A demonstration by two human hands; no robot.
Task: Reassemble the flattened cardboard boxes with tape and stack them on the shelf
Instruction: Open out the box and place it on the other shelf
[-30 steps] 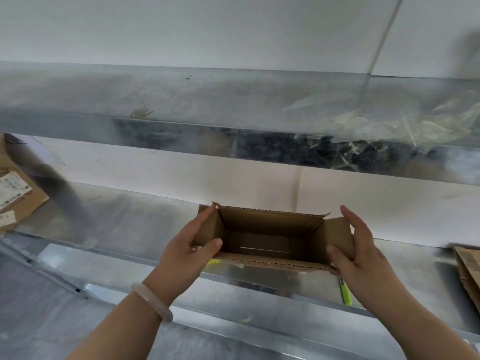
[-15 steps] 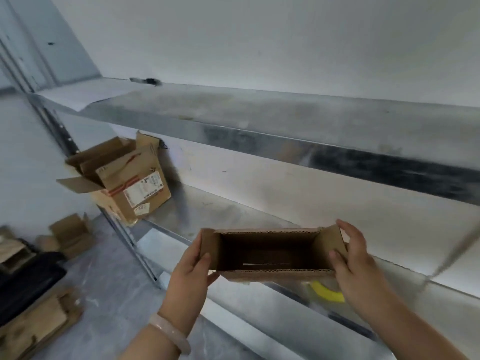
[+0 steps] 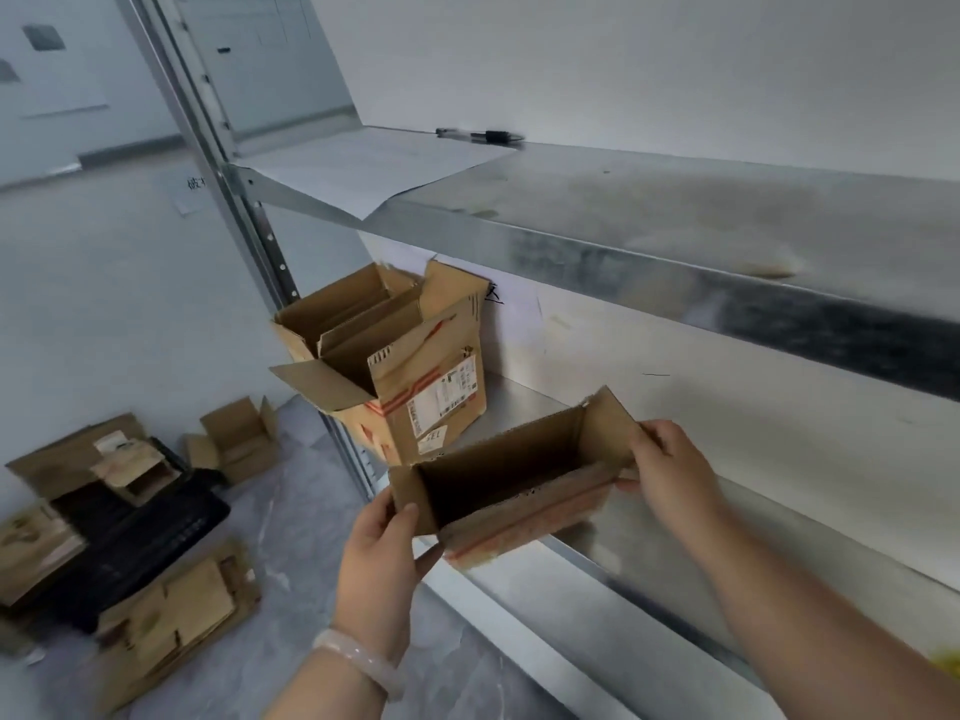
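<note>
Two hands held one small open box (image 3: 519, 475) just over the front edge of the lower shelf (image 3: 649, 558). The left hand (image 3: 384, 553) pinched its near end flap at 7 o'clock, and the right hand (image 3: 670, 475) gripped the far end at 3 o'clock. At 11 o'clock from it a larger labelled box (image 3: 415, 376) stood on that shelf with its flaps open and cardboard sheets upright inside. At 12 o'clock, a pen (image 3: 480, 135) and a paper sheet (image 3: 363, 166) lay on the upper shelf (image 3: 675, 226). At 9 o'clock flattened cartons (image 3: 171, 615) and a little open carton (image 3: 239, 439) sat on the grey floor (image 3: 291, 537).
</note>
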